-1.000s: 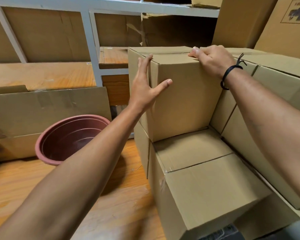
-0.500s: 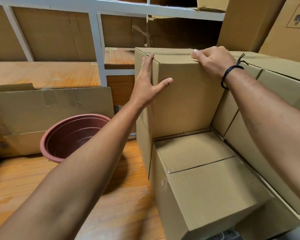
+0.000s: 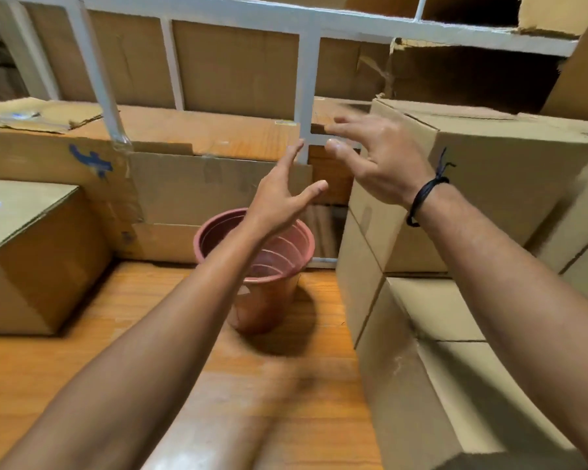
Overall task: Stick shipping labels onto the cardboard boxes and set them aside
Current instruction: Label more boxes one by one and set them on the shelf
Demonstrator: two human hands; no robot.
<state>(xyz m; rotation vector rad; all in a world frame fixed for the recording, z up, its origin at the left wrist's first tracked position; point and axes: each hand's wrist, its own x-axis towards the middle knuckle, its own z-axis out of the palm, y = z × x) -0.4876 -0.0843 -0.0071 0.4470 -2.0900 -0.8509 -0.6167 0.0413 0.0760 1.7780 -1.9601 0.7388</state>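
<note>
fingers (image 3: pixel 294 154) of the left hand (image 3: pixel 279 201) are spread apart with the thumb out, gripping nothing, up in the air above the reddish plastic pot (image 3: pixel 262 266). the right hand (image 3: pixel 377 157) is also spread wide and empty, its fingers pointing left, just in front of the left face of the top cardboard box (image 3: pixel 489 184); whether it touches the box cannot be told. a black cord bracelet (image 3: pixel 425 195) sits on the right wrist. that box rests on a lower box (image 3: pixel 431 368) at the right, with more boxes stacked alongside. the pot stands on the wooden floor (image 3: pixel 82 385) between this stack and another cardboard box (image 3: pixel 31 252) at the left, which has a white patch on top. behind, flattened cardboard (image 3: pixel 201 188) leans against a white metal rack (image 3: pixel 306 96).
</note>
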